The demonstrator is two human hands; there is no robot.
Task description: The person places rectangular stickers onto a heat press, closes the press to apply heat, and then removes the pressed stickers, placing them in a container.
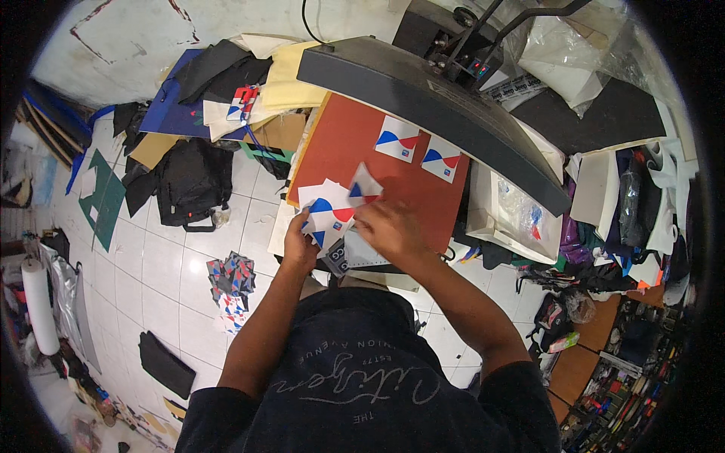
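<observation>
My left hand (300, 245) grips a fanned stack of white printed sheets (326, 226) with blue and red shapes, over the near left edge of a reddish-brown press pad (332, 143). Just right of the stack, my right hand (391, 232) is closed on one small printed sheet (365, 186), raised above the pad and a little blurred. On the far part of the pad lie two matching sheets, a left one (396, 139) and a right one (440, 160). A heat press's dark upper plate (430, 98) is swung up beyond them.
Grey printed strips (334, 259) lie at the pad's near edge. An open white box (521, 215) stands to the right. On the tiled floor at left are a pile of printed pieces (230, 279), a black backpack (195, 181) and a folded black cloth (166, 364).
</observation>
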